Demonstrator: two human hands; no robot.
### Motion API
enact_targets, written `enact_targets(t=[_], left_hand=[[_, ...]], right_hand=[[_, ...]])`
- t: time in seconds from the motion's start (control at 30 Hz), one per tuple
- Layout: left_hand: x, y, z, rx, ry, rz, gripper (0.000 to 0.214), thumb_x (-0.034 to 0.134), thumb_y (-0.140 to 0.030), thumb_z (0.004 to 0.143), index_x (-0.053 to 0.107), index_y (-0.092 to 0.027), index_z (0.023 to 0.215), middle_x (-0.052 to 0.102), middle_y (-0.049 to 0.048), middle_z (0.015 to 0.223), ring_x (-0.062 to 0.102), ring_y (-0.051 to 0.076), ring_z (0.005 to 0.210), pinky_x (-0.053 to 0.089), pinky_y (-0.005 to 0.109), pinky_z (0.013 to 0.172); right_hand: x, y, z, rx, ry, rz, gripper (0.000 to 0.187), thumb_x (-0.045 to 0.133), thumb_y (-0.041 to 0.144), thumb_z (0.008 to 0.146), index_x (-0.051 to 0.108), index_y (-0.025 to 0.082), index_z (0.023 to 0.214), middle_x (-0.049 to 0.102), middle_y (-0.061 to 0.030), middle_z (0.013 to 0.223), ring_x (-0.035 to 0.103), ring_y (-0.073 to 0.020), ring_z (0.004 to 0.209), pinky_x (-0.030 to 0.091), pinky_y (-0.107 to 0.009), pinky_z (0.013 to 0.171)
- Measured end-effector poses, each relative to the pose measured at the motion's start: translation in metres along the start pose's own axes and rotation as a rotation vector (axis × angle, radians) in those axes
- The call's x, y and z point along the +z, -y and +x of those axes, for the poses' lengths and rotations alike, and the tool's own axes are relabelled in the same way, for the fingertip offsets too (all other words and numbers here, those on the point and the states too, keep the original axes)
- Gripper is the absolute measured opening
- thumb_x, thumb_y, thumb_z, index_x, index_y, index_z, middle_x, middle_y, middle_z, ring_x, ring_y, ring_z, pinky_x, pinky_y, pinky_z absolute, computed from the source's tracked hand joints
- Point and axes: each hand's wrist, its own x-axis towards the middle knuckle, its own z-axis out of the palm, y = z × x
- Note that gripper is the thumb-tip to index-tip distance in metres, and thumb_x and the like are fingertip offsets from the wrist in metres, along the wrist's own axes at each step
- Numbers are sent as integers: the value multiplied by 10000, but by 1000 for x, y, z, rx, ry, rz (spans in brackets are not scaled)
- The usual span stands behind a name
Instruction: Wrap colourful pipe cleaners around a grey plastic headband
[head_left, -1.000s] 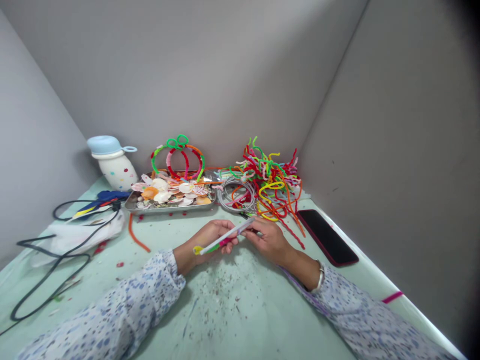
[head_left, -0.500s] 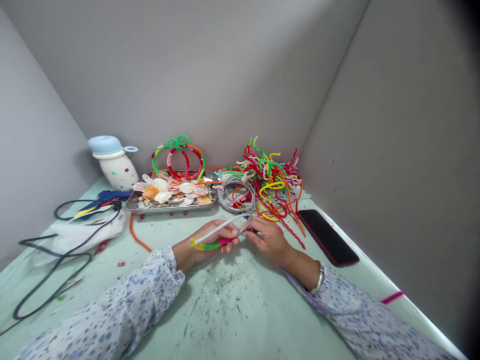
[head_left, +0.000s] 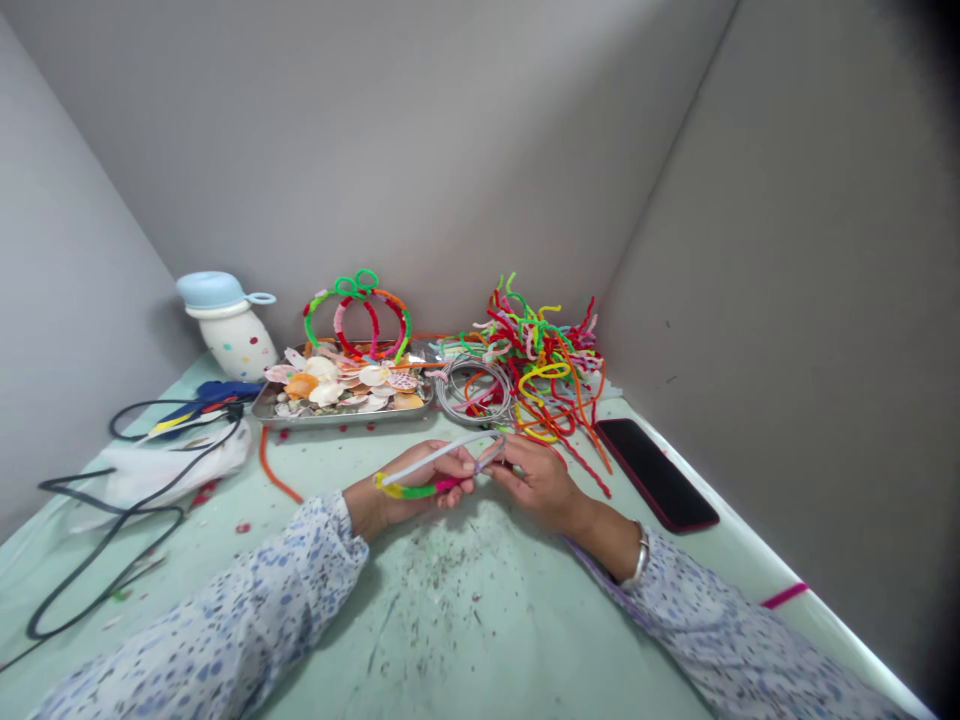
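Note:
My left hand (head_left: 409, 490) is closed around a light grey headband (head_left: 435, 458), its thumb and fingers pinching one arm of the curve. Fuzzy pipe cleaner covers part of this band in yellow, green and deep pink, with a bit of purple at the pinch. Close on the right, my right hand (head_left: 540, 482) is closed, thumb and fingertips together at the purple pipe cleaner (head_left: 478, 467) beside the left thumb. A purple strand trails below the right wrist along the sleeve. The band's far end is partly hidden behind the right fingers.
Behind my hands stand a metal tray (head_left: 345, 422) of seashells, colourful wrapped hoops (head_left: 358, 318), a coil of grey wire (head_left: 450, 400) and a tangled pile of pipe cleaners (head_left: 540, 335). A phone (head_left: 658, 475) lies right; a bottle (head_left: 232, 340) and black cable (head_left: 97, 510) are left.
The headband has tilted and shifted very slightly left between my hands. Both hands keep their pinch in nearly the same place.

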Motion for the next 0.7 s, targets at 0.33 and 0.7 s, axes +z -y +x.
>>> enact_targets(t=[0.33,0.7], left_hand=[[0,-2,-2,51,18,-99,127,694,-159,705,592,-116,767,603,-2,602,514,41,430,394,132,425],[14,-4,-1,407,-384,109,135,639,-216,738,519,-155,753,603,-15,632,512,63,457,371,170,434]], right_hand=[[-8,-1,5,39,-39,-59,96,567,208,868,654,190,903,639,-54,870,582,-163,830,452,-282,744],[-17,21,20,597,-119,196,174,540,329,842,642,190,827,619,-14,717,538,-135,618,402,-250,572]])
